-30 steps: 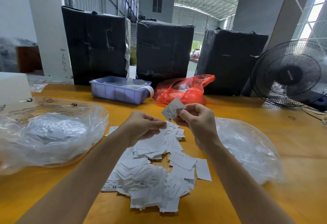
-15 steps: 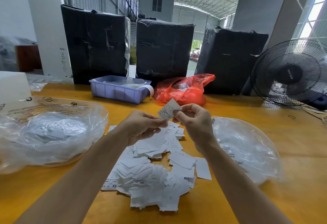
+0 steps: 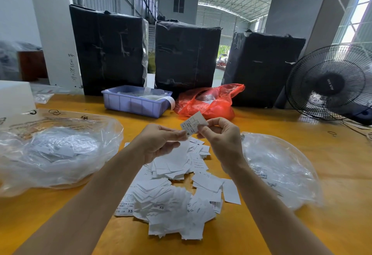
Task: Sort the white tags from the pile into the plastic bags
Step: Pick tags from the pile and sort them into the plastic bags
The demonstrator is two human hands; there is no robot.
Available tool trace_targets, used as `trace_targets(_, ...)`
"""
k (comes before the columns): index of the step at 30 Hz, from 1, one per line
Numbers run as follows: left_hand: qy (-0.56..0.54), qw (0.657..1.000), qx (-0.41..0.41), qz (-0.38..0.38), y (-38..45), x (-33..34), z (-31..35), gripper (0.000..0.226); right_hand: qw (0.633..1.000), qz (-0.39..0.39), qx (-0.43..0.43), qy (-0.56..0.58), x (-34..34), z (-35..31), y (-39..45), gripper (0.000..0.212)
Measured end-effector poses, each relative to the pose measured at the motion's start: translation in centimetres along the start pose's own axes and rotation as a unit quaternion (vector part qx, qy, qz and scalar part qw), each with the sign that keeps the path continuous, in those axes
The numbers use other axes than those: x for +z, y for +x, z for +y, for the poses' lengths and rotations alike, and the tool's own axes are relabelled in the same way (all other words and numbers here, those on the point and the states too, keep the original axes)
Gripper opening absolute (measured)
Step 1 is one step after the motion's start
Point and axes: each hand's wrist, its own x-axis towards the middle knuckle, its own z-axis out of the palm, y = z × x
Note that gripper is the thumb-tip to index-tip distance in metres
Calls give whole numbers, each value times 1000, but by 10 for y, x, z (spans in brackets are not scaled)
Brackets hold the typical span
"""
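Note:
A pile of white tags [image 3: 173, 190] lies on the yellow table [image 3: 332, 154] in front of me. Above the pile both hands hold one white tag [image 3: 192, 123] with small print and an "M" on it. My right hand [image 3: 221, 142] pinches its right edge between thumb and fingers. My left hand [image 3: 161, 142] pinches its lower left corner. A clear plastic bag [image 3: 50, 154] holding several tags lies to the left of the pile. A second clear plastic bag [image 3: 279, 170] lies to the right, its contents hard to make out.
At the back of the table stand a purple plastic bin [image 3: 136, 103], a red plastic bag [image 3: 209, 103] and three black wrapped bales [image 3: 187, 55]. A black fan [image 3: 332, 83] stands at the far right. A white box [image 3: 14, 95] sits at the far left.
The tag has turned a little in my fingers, and my left fingertips have come up to pinch its lower corner. Both hands stay above the pile.

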Motion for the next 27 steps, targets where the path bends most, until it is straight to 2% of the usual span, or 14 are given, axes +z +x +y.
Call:
trace_targets(9,5,1000,-3,9,0,0,1,16,999,31,-17,4,1,0,-1,11)
trace_targets(20,-1,1000,1,-9,1,0,-1,12,1000,11,-15,1,2,2,-1,11)
trace_targets(27,0,1000,-2,-12,0,1,-1,16,999,30,-19,8,-1,1,1,12)
